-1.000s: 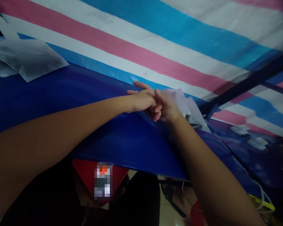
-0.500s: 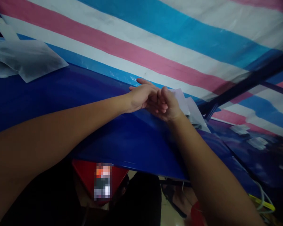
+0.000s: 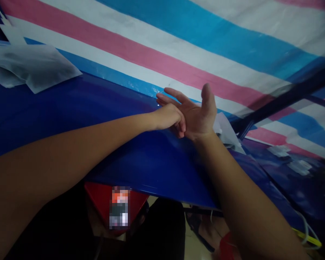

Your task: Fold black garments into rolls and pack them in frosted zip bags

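Touching over a blue table (image 3: 141, 162) beside striped sheeting (image 3: 151, 43), left hand (image 3: 168, 116) curls closed, right hand (image 3: 198, 118) splays.

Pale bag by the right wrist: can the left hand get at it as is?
Probably not directly: the left hand seems to rest against the right hand, which, in this view, lies between it and the pale bag.

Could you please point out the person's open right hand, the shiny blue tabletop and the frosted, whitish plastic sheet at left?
Open right hand (image 3: 197, 118): head view, on the palm.
Shiny blue tabletop (image 3: 151, 162): head view, on its glossy upper surface.
Frosted, whitish plastic sheet (image 3: 47, 65): head view, on its upper face.
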`<state>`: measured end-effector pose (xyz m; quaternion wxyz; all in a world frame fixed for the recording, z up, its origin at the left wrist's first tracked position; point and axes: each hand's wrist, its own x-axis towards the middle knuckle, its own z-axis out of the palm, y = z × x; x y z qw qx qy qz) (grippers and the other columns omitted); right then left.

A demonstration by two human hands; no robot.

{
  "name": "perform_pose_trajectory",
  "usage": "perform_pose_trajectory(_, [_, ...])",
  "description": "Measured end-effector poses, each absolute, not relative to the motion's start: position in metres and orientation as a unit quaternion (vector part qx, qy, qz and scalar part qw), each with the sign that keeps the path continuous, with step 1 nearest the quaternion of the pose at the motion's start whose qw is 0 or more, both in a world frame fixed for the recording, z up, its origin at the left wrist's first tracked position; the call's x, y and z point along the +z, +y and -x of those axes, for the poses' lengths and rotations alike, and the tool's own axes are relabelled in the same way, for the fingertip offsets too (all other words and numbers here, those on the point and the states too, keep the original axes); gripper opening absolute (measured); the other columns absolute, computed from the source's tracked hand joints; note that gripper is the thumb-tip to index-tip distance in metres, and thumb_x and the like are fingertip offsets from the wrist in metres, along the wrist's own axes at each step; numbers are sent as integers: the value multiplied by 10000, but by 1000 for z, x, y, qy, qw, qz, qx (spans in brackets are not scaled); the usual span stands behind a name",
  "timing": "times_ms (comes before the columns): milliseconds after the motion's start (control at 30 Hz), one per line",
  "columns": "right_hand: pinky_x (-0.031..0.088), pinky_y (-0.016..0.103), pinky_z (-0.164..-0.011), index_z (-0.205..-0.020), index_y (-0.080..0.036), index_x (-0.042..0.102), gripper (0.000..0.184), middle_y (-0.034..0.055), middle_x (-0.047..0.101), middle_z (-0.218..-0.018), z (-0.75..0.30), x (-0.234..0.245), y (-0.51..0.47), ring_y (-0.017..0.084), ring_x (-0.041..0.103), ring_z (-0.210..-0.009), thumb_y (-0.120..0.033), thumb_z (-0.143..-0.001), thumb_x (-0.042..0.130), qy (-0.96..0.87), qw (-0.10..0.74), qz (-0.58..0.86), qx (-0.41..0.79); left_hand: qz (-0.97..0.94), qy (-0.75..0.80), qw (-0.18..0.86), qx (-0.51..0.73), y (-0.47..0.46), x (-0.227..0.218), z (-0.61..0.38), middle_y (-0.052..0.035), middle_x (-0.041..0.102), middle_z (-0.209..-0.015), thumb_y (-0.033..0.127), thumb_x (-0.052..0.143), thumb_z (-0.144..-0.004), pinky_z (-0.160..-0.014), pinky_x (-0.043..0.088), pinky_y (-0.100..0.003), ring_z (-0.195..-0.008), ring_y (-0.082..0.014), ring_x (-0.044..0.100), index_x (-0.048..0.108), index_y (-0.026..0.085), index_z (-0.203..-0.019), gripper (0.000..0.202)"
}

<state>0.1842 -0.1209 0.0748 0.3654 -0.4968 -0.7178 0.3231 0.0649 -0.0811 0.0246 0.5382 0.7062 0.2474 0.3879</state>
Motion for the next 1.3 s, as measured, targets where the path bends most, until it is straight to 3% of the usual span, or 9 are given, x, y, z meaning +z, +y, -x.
perform_pose_trajectory(100, [599, 562, -1045, -1488, -376, 667, 756, 70, 749, -1410, -191, 78, -122, 379, 678, -1342, -877, -974, 428, -738, 365, 491, 285, -721, 292, 511, 365, -86, 34, -63, -41, 670, -599, 51, 625, -794, -746, 600, -379, -638, -175, 674, 614, 205, -550, 288])
perform_pose_trajectory(233, [535, 621, -1117, -1484, -376, 665, 802, 65, 755, -1383, -190, 79, -121, 409, 613, -1424, -915, -945, 418, -720, 388, 507, 272, -722, 331, 479, 373, -91, 44, -62, -11, 629, -578, -77, 558, -745, -684, 542, -328, -604, -134, 604, 566, 184, -521, 344])
perform_pose_trajectory(367, [423, 631, -1246, -1372, -352, 722, 848, 42, 736, -1425, -193, 70, -111, 381, 552, -1500, -959, -912, 348, -700, 471, 389, 371, -720, 341, 489, 355, -93, 44, -59, -21, 665, -635, -37, 549, -796, -690, 539, -303, -639, -133, 627, 633, 161, -560, 319])
perform_pose_trajectory(467, [274, 587, -1351, -1305, -327, 731, 781, 28, 714, -1464, -199, 62, -97, 331, 467, -1580, -922, -894, 435, -693, 502, 278, 437, -709, 339, 517, 341, -91, 39, -58, -39, 708, -719, 20, 543, -859, -692, 541, -294, -708, -153, 674, 684, 149, -671, 268])
perform_pose_trajectory(600, [164, 565, -1389, -1372, -370, 660, 732, 6, 621, -1584, -204, 51, -81, 276, 356, -1646, -898, -890, 500, -716, 517, 305, 356, -663, 328, 562, 372, -90, 34, -61, -70, 741, -802, 126, 541, -969, -696, 542, -299, -717, -161, 688, 684, 149, -789, 231])
perform_pose_trajectory(700, [184, 588, -1382, -1415, -401, 618, 766, -3, 552, -1644, -205, 43, -73, 295, 344, -1649, -929, -874, 494, -749, 523, 324, 247, -620, 309, 602, 396, -90, 33, -63, -101, 775, -909, 173, 543, -989, -732, 556, -309, -782, -174, 716, 687, 153, -805, 234])
perform_pose_trajectory(900, [278, 600, -1362, -1563, -429, 519, 745, -10, 479, -1703, -207, 36, -74, 327, 384, -1626, -860, -958, 453, -801, 486, 328, 119, -597, 288, 627, 409, -92, 32, -63, -68, 765, -842, 164, 581, -958, -736, 551, -317, -747, -161, 694, 693, 165, -764, 224])
perform_pose_trajectory(1067, [315, 585, -1355, -1608, -436, 452, 770, -9, 455, -1721, -211, 38, -75, 311, 372, -1633, -877, -985, 350, -819, 454, 344, 67, -578, 282, 632, 432, -93, 32, -65, -86, 768, -912, 205, 596, -960, -769, 572, -341, -798, -185, 711, 690, 160, -807, 185])
perform_pose_trajectory(1300, [319, 550, -1353, -1595, -335, 477, 651, 82, 464, -1718, -210, 36, -81, 280, 398, -1622, -713, -1066, 469, -826, 470, 302, 74, -578, 266, 643, 426, -91, 31, -64, -96, 745, -931, 208, 539, -958, -851, 575, -380, -840, -194, 704, 683, 132, -914, 169])
